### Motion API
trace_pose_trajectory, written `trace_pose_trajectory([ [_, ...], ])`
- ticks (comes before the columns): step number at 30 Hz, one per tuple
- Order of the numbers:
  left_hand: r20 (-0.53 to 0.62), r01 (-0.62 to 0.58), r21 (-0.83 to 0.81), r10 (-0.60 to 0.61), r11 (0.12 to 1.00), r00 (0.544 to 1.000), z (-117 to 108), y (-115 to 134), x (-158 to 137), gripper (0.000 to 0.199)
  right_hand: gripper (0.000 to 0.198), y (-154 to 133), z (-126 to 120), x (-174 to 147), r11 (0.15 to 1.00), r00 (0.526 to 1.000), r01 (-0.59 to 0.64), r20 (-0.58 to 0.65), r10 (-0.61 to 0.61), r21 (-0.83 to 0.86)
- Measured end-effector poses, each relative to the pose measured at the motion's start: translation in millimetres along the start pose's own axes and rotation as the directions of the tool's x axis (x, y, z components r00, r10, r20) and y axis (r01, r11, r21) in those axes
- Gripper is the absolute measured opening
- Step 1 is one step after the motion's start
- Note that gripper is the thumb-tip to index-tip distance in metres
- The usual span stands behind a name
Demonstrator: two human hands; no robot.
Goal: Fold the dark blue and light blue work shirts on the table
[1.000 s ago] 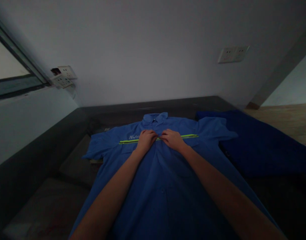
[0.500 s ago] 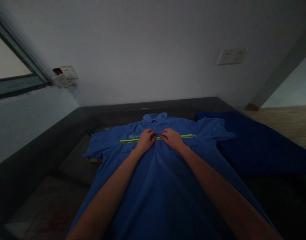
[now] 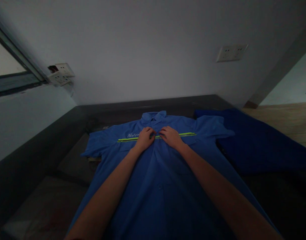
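Observation:
A blue short-sleeved work shirt (image 3: pixel 143 186) lies spread out face up, its collar at the far end. Across its chest runs a yellow-green stripe (image 3: pixel 126 139), with white lettering above it on the left. My left hand (image 3: pixel 146 137) pinches the front placket at the stripe, fingers curled. Close beside it, my right hand (image 3: pixel 170 136) grips the other side of the placket the same way. The fingertips nearly meet, and whatever small part of the placket sits between them is hidden. Lower down, a button (image 3: pixel 160 187) shows on the shirt front.
Darker blue cloth (image 3: pixel 257 143) lies under and beyond the right sleeve. A dark raised edge (image 3: pixel 133 106) borders the surface along the wall. Wall sockets (image 3: pixel 232 53) are at the right, and more sockets (image 3: pixel 60 74) hang in the left corner by a window frame.
Both hands stay at the same spot on the placket, with only slight finger movement. The whole view has shifted a little.

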State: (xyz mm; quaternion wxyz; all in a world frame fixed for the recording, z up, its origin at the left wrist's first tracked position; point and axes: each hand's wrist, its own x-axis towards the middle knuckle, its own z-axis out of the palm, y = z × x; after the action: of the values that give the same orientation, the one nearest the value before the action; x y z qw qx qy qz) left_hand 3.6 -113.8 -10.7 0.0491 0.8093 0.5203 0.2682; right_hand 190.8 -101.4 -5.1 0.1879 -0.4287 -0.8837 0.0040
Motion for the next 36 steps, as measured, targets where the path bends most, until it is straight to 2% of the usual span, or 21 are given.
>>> trace_pose_trajectory([
  [8, -0.043, -0.036, -0.038, 0.035, 0.999, 0.998, 1, 2, 0, 0.028, 0.028, -2, 1, 0, 0.999, 0.999, -0.044, -0.026, 0.044, -0.003],
  [12, -0.019, -0.046, -0.031, 0.045, 0.998, 0.999, 1, 2, 0, 0.022, 0.030, 0, 6, 1, 0.997, 0.997, -0.078, -0.001, 0.078, -0.018],
  [23, -0.030, -0.080, -0.034, 0.079, 0.996, 0.996, -2, 1, 0, 0.015, 0.030, 0, 5, 1, 0.996, 0.997, -0.076, -0.005, 0.076, -0.040],
  [29, 0.061, -0.042, 0.019, 0.041, 0.999, 0.997, 2, 3, -1, 0.032, 0.030, -1, 5, 2, 0.996, 0.996, -0.085, 0.005, 0.086, -0.041],
  [36, 0.157, -0.034, 0.124, 0.014, 0.992, 0.988, 8, -1, -2, 0.039, 0.030, -5, -2, 1, 0.996, 0.997, -0.077, -0.034, 0.076, -0.034],
])
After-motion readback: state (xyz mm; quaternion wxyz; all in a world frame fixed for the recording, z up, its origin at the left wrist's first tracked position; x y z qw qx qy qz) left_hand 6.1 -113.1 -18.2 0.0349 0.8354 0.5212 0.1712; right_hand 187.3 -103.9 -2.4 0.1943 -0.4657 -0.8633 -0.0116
